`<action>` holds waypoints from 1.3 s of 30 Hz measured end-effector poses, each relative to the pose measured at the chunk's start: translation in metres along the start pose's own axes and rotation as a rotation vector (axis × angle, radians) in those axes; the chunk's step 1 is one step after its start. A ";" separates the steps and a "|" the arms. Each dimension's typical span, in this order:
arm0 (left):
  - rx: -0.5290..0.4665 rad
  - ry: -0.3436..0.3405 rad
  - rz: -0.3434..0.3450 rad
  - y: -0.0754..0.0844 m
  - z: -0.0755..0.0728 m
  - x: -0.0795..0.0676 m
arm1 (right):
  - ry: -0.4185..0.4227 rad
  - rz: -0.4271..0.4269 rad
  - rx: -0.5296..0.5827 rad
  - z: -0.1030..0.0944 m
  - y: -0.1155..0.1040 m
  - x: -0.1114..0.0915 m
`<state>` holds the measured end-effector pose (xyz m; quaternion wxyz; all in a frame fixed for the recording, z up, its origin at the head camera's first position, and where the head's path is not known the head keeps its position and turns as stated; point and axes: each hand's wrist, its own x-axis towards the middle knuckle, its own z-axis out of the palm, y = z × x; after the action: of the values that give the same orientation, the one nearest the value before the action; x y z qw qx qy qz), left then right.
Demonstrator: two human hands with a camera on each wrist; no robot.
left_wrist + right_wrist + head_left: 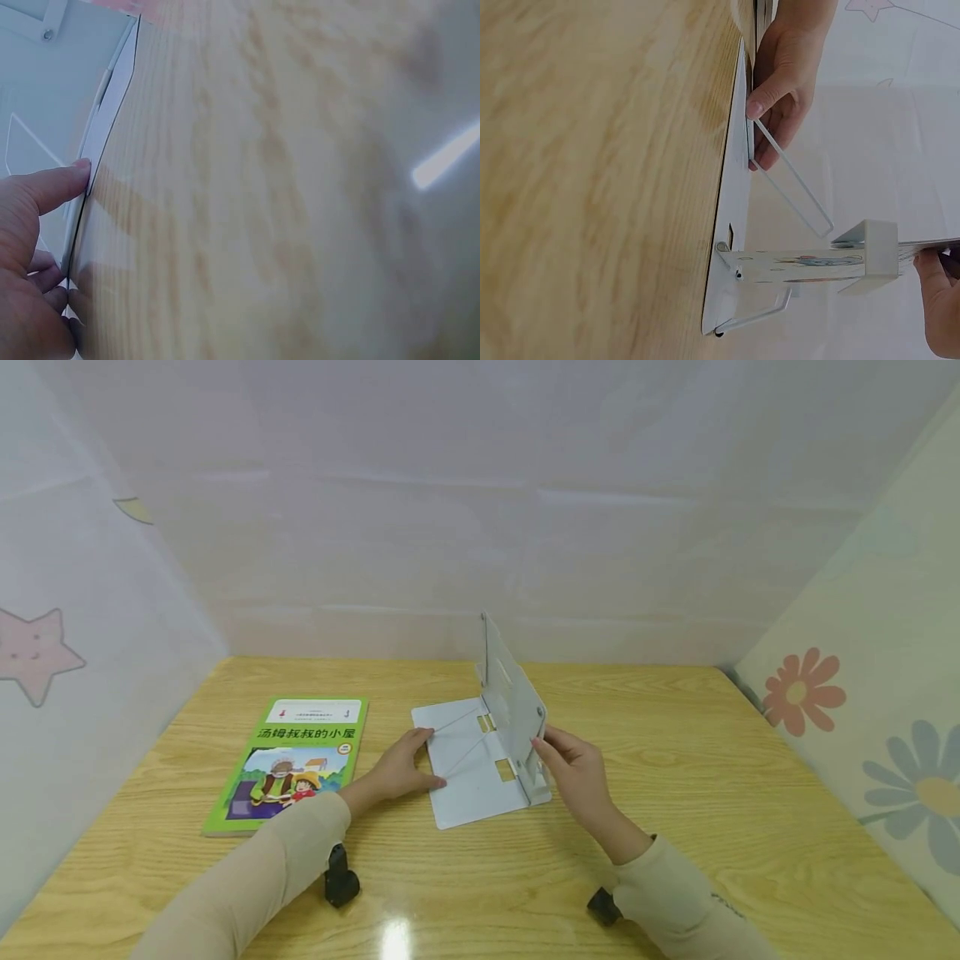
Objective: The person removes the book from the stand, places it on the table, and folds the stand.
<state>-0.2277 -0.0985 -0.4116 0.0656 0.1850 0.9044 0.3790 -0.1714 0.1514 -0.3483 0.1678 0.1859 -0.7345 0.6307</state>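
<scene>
A white metal book stand (468,772) lies on the table with its flat base down and a panel (513,693) standing up from it. My left hand (397,768) holds the base's left edge, thumb and fingers apart beside the ends of a thin wire bracket (795,191). In the left wrist view, the thumb of the left hand (34,225) rests on the plate's rim. My right hand (581,772) grips the upright panel by its near right edge; its fingers behind the panel are partly hidden. Only part of the right hand (941,300) shows in the right wrist view.
To the left of the stand, a green-edged picture book (300,764) lies flat, partly behind my left forearm. The wooden table (675,743) meets pale cloth walls (487,527) at the back and sides. Black wrist devices (341,881) hang below both sleeves.
</scene>
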 end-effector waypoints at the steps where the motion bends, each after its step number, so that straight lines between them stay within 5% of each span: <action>1: 0.002 -0.001 -0.002 0.000 0.000 0.000 | 0.009 0.000 -0.002 -0.001 0.000 0.000; 39: 0.027 -0.036 0.007 -0.005 -0.001 0.000 | 0.078 0.075 0.055 -0.007 0.000 0.000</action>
<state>-0.2292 -0.1025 -0.4139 0.0782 0.1956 0.9074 0.3637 -0.1712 0.1581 -0.3471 0.1674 0.1381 -0.7161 0.6634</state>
